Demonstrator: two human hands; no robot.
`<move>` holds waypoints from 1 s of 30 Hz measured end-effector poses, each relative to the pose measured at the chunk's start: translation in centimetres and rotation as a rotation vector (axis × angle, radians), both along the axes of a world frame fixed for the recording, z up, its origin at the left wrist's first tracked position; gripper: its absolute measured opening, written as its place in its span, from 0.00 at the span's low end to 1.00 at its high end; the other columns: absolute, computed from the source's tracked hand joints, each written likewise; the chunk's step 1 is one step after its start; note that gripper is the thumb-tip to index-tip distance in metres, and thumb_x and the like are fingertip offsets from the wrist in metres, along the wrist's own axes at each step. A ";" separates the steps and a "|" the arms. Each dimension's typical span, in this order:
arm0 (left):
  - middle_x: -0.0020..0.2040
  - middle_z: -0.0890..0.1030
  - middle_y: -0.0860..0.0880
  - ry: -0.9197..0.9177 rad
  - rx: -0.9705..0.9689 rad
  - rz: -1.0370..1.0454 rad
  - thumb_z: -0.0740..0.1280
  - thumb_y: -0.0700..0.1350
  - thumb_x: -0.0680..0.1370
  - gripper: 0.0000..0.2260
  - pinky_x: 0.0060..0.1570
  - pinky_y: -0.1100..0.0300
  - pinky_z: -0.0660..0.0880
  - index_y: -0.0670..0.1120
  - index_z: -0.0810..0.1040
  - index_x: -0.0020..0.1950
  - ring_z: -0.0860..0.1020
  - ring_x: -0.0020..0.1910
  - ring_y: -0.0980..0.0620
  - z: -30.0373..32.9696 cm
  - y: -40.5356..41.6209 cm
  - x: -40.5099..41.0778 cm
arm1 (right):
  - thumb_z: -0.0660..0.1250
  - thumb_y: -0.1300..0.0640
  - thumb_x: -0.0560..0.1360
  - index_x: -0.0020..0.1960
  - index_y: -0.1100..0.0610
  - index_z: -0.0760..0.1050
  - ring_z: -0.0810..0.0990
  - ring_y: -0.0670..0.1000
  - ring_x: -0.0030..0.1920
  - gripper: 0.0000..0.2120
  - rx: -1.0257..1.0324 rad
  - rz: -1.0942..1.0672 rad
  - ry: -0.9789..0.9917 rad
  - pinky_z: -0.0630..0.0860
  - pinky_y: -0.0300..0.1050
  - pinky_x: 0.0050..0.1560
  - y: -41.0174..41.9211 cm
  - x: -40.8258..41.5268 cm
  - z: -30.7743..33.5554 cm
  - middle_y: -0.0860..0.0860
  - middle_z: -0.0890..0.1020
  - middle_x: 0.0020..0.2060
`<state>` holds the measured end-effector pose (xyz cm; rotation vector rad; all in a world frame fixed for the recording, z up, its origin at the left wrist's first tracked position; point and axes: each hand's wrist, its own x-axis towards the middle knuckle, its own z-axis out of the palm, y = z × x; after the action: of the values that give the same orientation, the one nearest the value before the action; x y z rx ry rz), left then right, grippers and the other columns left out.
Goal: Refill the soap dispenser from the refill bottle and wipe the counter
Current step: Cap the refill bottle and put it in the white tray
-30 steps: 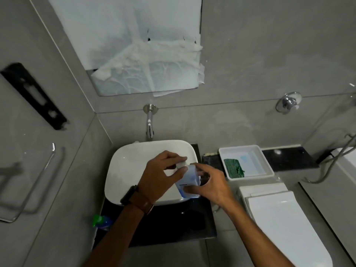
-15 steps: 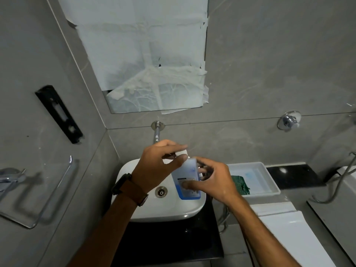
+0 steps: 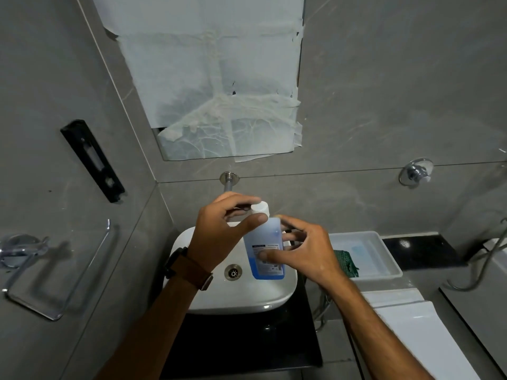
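Note:
A clear bottle of blue liquid [image 3: 264, 252] with a white cap [image 3: 260, 208] is held upright above the white basin [image 3: 247, 297]. My right hand [image 3: 304, 250] grips the bottle's body from the right, thumb across its label. My left hand [image 3: 222, 234], a brown-strapped watch on its wrist, pinches the white cap between thumb and fingers. A green cloth [image 3: 346, 263] lies in a white tray [image 3: 384, 259] to the right of the basin. The black counter [image 3: 247, 341] shows below the basin.
A wall spout [image 3: 229, 181] sticks out above the basin, under a paper-covered mirror [image 3: 219, 86]. A chrome towel holder [image 3: 41, 270] and a black bracket [image 3: 92, 160] hang on the left wall. A white toilet lid [image 3: 417, 330] sits at lower right, a wall valve [image 3: 415, 172] above it.
The view has tilted upward and both hands have lifted the bottle higher over the basin. The white cap now shows clearly in my left fingers.

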<state>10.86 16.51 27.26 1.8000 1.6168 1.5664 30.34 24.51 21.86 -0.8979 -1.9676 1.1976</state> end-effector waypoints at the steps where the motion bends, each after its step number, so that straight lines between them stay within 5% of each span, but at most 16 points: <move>1: 0.52 0.82 0.54 -0.012 0.004 -0.007 0.74 0.52 0.74 0.16 0.52 0.61 0.80 0.47 0.82 0.59 0.82 0.50 0.52 0.0 0.0 -0.1 | 0.85 0.40 0.60 0.64 0.38 0.79 0.86 0.42 0.52 0.34 -0.005 0.000 0.005 0.87 0.49 0.50 0.0 0.0 0.1 0.37 0.86 0.55; 5: 0.57 0.83 0.54 -0.102 -0.119 -0.165 0.67 0.45 0.80 0.11 0.56 0.64 0.78 0.52 0.79 0.62 0.81 0.56 0.55 0.1 -0.3 0.0 | 0.86 0.42 0.59 0.64 0.39 0.79 0.87 0.44 0.53 0.34 -0.028 0.006 0.021 0.86 0.53 0.51 -0.1 0.2 0.4 0.39 0.86 0.55; 9: 0.59 0.80 0.59 -0.045 -0.143 -0.188 0.67 0.54 0.77 0.13 0.59 0.65 0.74 0.55 0.79 0.61 0.78 0.60 0.56 0.5 -0.3 0.4 | 0.86 0.43 0.60 0.64 0.40 0.79 0.86 0.45 0.55 0.34 -0.032 0.026 0.007 0.86 0.55 0.51 -0.2 0.3 0.5 0.40 0.86 0.56; 12: 0.56 0.78 0.49 -0.059 -0.072 -0.128 0.72 0.53 0.74 0.13 0.58 0.61 0.76 0.52 0.81 0.58 0.79 0.57 0.50 0.4 0.0 0.4 | 0.86 0.43 0.60 0.65 0.40 0.79 0.86 0.45 0.55 0.36 -0.028 0.031 -0.002 0.86 0.54 0.51 -0.4 0.3 0.6 0.41 0.86 0.57; 18: 0.52 0.78 0.51 -0.147 -0.035 -0.102 0.71 0.43 0.76 0.12 0.51 0.67 0.77 0.49 0.79 0.59 0.81 0.50 0.55 0.0 0.4 0.1 | 0.85 0.43 0.61 0.60 0.34 0.80 0.87 0.43 0.52 0.30 -0.003 0.027 0.038 0.87 0.47 0.48 -0.4 0.7 1.0 0.38 0.86 0.53; 21: 0.52 0.81 0.49 -0.122 -0.018 -0.041 0.69 0.38 0.78 0.08 0.51 0.60 0.80 0.47 0.81 0.55 0.82 0.50 0.52 -0.2 0.6 -0.1 | 0.86 0.44 0.61 0.59 0.32 0.79 0.86 0.42 0.52 0.30 0.015 0.010 0.048 0.86 0.45 0.49 -0.3 1.1 1.2 0.36 0.86 0.53; 30: 0.51 0.83 0.59 -0.132 -0.086 -0.092 0.74 0.57 0.69 0.17 0.50 0.66 0.78 0.59 0.79 0.56 0.82 0.50 0.58 0.6 0.3 1.4 | 0.85 0.40 0.59 0.61 0.32 0.78 0.85 0.40 0.53 0.33 0.019 0.021 0.024 0.87 0.46 0.48 -0.1 0.9 0.8 0.34 0.85 0.53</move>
<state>12.22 16.85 27.81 1.6657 1.4959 1.5171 31.27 24.37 22.68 -0.8515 -1.9711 1.1945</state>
